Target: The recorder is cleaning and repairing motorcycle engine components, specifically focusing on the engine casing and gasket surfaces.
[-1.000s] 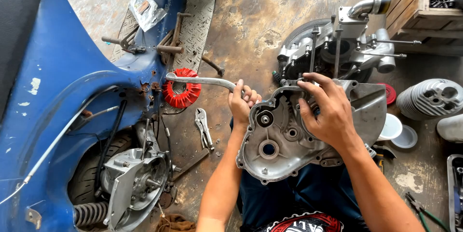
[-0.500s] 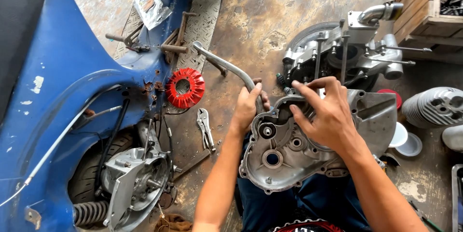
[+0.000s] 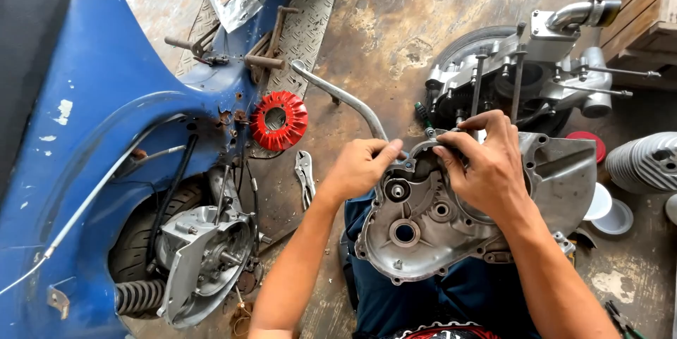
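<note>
Head view: I am holding the grey engine case half [image 3: 451, 233] on my lap, inner face up. My left hand [image 3: 360, 168] is closing its fingers around the near end of the bent metal lever [image 3: 345, 99]; over the last second the lever's far end has swung from beside the red fan wheel [image 3: 279, 120] out toward the blue scooter body [image 3: 106, 120], so I judge the shaft is turning in its bore. My right hand [image 3: 486, 163] is pinching the case's far rim, fingers curled shut on it. Locking pliers [image 3: 305, 177] are lying on the stained concrete floor [image 3: 395, 22]; an engine block [image 3: 522, 71] is standing far right.
</note>
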